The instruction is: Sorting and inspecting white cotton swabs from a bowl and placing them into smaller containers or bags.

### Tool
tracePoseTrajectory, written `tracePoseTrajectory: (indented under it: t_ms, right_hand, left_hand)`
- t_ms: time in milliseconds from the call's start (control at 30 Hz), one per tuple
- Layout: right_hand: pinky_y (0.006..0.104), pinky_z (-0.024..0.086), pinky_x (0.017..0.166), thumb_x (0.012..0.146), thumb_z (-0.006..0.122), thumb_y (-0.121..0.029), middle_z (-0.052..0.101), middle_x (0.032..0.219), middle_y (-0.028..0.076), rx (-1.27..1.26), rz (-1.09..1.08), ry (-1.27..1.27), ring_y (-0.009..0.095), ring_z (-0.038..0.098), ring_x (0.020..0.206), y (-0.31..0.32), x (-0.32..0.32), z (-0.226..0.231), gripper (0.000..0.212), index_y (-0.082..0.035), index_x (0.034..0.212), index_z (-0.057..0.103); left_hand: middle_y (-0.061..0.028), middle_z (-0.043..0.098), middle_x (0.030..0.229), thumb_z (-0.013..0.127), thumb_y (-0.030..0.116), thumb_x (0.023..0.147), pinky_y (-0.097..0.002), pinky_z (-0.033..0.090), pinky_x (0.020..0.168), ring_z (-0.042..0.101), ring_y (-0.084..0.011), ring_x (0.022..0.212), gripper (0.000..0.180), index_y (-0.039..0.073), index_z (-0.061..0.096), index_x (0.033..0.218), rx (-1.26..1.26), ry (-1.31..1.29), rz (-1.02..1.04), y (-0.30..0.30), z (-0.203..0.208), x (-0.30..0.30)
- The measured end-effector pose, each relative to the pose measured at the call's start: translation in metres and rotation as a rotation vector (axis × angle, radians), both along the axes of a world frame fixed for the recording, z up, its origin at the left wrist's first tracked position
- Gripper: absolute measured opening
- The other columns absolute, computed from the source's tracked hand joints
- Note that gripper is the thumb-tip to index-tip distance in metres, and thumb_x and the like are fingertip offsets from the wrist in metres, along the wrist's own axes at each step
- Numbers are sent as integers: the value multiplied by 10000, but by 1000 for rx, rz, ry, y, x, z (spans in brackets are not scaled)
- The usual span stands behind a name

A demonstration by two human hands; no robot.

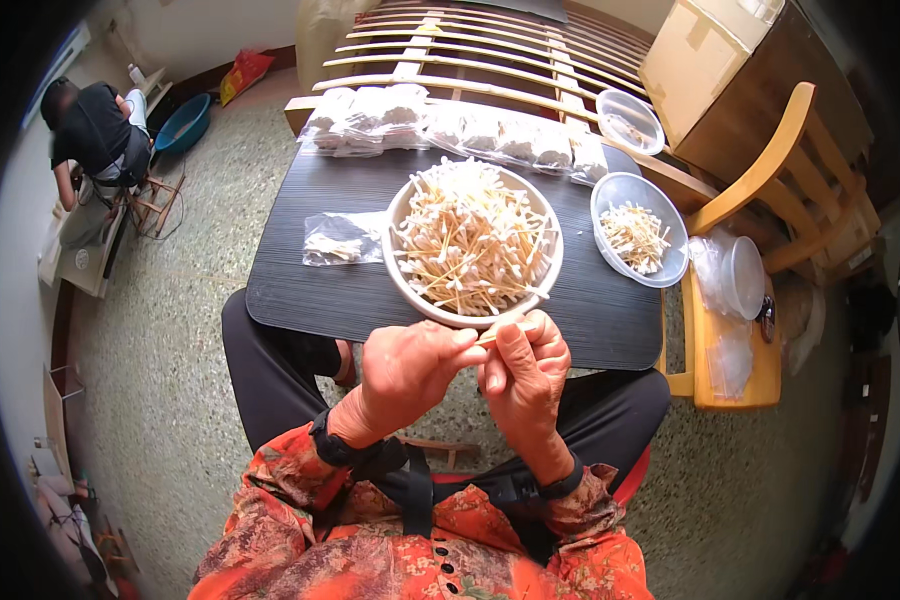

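Note:
My left hand [405, 368] and my right hand [528, 370] meet just in front of the table's near edge. Fingers and thumbs of both pinch a few cotton swabs [487, 338], whose wooden sticks show between the fingertips; their exact number is hidden. Right beyond my hands, a round white bowl [398, 268] stands heaped with cotton swabs [475, 235]. To its left a clear plastic bag [342, 240] lies flat with some white-tipped swabs in it. A clear plastic bowl [610, 252] on the right holds a smaller pile of loose swabs [635, 238].
Filled plastic bags [370, 118] line the dark table's [300, 285] far edge, before a slatted wooden frame [460, 60]. On the right, a wooden chair [735, 375] carries clear tubs [742, 278] and bags; a cardboard box [735, 80] rises behind. Another person [100, 135] sits far left.

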State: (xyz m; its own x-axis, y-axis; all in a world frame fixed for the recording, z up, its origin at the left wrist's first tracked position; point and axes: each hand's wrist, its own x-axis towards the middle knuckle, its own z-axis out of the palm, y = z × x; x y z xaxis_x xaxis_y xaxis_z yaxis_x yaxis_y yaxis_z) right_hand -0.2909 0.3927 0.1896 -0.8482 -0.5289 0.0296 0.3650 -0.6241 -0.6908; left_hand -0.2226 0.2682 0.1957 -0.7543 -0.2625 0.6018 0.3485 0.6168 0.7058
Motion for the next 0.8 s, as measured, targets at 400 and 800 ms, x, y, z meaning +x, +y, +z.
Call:
tracePoseTrajectory:
  t_ms: [400, 800]
  right_hand:
    - [197, 404, 393, 877, 559, -56, 577, 831, 123, 92, -8, 202, 91, 503, 464, -10, 9, 1, 125, -56, 843, 439]
    - [257, 523, 622, 916, 503, -104, 617, 959, 146, 64, -39, 234, 170, 647, 724, -8, 2, -8, 208, 44, 1062, 506]
  left_hand:
    - [-42, 506, 521, 535, 180, 898, -277, 362, 393, 516, -154, 431, 267, 61, 495, 662, -50, 49, 62, 0, -4, -4]
    - [-18, 438, 395, 393, 315, 968, -211, 291, 318, 383, -70, 308, 509, 75, 417, 520, 837, -345, -62, 9, 5, -3]
